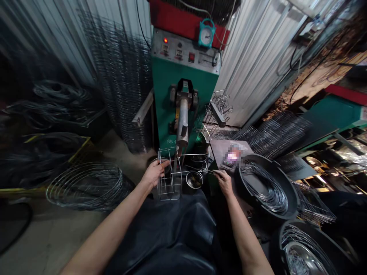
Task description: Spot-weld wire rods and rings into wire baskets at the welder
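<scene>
My left hand (156,172) is closed around the side of a wire rack (171,199), a small frame of thin metal rods held upright in front of the machine. A curved wire piece (195,155) reaches from the rack toward the right. My right hand (223,181) pinches a thin metal wire (210,172) at that side; whether it joins the curved piece I cannot tell. Just above the rack is the spot welder's electrode arm (182,122), on a green machine (163,91). A round metal bowl (194,179) sits below, between my hands.
Black pans (243,183) with coiled wire rings stand at the right. Wire rings (86,183) lie on the floor at left, near tall stacked wire parts (126,84). A small board (215,147) holds a phone with a blurred screen. A teal clock (206,35) hangs above.
</scene>
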### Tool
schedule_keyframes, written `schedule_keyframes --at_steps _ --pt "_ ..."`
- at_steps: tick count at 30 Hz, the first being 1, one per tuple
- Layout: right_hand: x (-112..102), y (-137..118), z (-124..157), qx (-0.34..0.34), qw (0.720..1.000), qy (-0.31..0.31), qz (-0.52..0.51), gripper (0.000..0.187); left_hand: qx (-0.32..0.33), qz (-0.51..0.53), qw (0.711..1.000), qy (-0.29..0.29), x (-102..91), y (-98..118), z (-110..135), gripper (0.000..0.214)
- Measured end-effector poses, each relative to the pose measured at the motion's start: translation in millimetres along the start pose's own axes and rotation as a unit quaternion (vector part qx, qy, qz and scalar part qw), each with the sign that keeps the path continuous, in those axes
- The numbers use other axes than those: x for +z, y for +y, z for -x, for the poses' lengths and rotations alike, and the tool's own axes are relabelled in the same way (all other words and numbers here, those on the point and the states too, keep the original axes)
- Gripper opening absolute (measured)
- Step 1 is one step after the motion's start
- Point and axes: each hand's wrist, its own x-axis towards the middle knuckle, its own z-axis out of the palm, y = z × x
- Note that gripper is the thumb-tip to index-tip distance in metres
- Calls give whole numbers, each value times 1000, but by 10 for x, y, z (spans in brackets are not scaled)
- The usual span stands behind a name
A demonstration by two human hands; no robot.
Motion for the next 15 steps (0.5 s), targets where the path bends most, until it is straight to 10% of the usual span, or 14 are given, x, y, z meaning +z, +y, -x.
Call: schedule_keyframes --at_steps 15 --pt "695 -658 -470 -146 985 -72 59 10 9 -14 1000 -4 44 42 59 43"
